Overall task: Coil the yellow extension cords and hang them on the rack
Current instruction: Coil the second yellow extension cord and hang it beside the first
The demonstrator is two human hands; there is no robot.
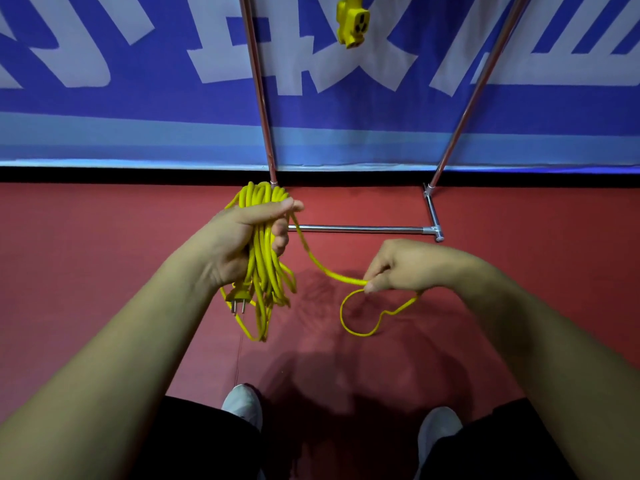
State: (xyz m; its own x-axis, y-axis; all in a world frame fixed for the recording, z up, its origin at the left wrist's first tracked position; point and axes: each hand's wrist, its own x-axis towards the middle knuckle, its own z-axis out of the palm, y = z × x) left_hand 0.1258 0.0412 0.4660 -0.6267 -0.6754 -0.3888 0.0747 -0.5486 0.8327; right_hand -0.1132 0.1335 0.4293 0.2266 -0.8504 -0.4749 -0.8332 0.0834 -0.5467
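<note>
My left hand (239, 240) grips a thick bundle of coiled yellow extension cord (263, 271), whose loops hang below the palm. A two-pin plug (238, 298) dangles at the bundle's lower left. One strand runs from the bundle down to my right hand (398, 266), which pinches the cord between thumb and fingers. Below that hand a loose loop of cord (360, 317) hangs over the red floor. A yellow socket head (352, 24) of another cord hangs from the metal rack (360, 229) at the top of the view.
The rack's two chrome uprights (258, 88) rise against a blue banner wall (138, 98). Its base bar and foot (433, 213) lie on the red floor ahead of me. My two white shoes (242, 403) stand near the bottom edge.
</note>
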